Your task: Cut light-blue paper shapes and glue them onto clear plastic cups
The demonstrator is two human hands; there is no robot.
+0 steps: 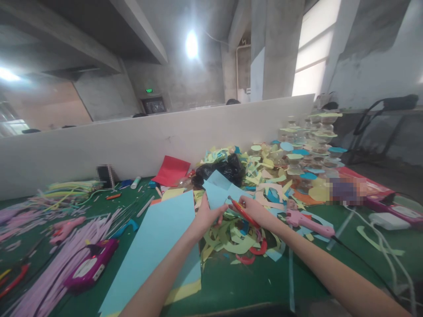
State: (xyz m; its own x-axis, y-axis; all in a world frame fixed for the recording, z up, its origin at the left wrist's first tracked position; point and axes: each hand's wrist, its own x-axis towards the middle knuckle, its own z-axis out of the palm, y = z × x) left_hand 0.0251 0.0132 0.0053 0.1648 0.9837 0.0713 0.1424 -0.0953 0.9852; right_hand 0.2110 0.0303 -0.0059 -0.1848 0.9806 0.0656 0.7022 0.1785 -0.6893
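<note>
My left hand point(209, 216) grips a light blue paper point(216, 193) near its lower edge, thumb raised against the sheet. Red-handled scissors point(243, 213) are in my right hand point(255, 211), their tip against the paper's right part; how far the blades are apart is too small to tell. Below both hands lies a heap of pale green and yellow paper scraps point(228, 240). A large light blue sheet point(158, 246) rests on the table under my left forearm, over yellow sheets.
A pink glue gun point(310, 223) lies right of my right hand. Purple strips point(71, 259) and a magenta box point(90, 266) are at left. Behind the hands are a black plastic bag point(220, 169) and a red sheet point(172, 170); stacked cups with paper pieces point(297, 156) stand back right.
</note>
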